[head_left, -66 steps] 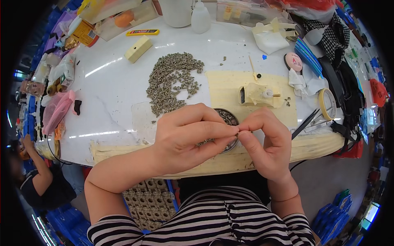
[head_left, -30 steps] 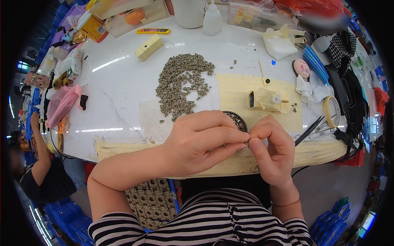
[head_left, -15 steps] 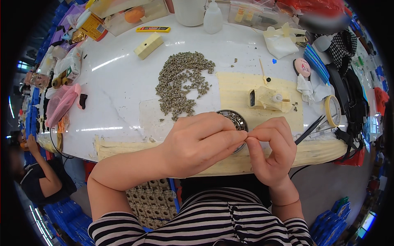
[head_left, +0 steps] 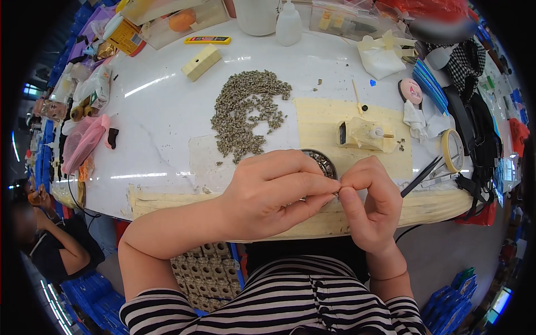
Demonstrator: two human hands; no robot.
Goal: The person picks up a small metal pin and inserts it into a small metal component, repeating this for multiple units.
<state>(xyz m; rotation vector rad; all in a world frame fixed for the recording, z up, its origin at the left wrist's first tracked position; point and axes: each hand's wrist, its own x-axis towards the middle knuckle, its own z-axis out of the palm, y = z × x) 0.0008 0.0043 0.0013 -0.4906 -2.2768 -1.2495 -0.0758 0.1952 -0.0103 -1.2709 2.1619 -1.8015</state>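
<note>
My left hand point(head_left: 276, 190) and my right hand point(head_left: 371, 204) meet fingertip to fingertip near the table's front edge. Both are closed in a pinch. A tiny dark bit shows between the tips, too small to name. Partly hidden behind my left hand is a round metal dish point(head_left: 333, 167) with small shiny pieces in it. Farther back lies a loose heap of small metal parts point(head_left: 237, 100), curved around a bare patch. To the right of the dish, a tape-wrapped block point(head_left: 363, 135) with a short peg sits on a sheet of masking tape point(head_left: 318, 114).
Tweezers point(head_left: 421, 176) and a tape roll point(head_left: 452, 151) lie at the right. Toward the back are a yellow block point(head_left: 201, 63), a yellow-black packet point(head_left: 207, 40) and a white squeeze bottle point(head_left: 288, 25). A pink mesh bag point(head_left: 84, 145) rests at the left, where another person point(head_left: 61, 240) sits.
My joined fingertips have shifted slightly down and right. My left fingers have parted a little below the pinch, and a tiny dark bit now shows there. The person at the left has moved an arm.
</note>
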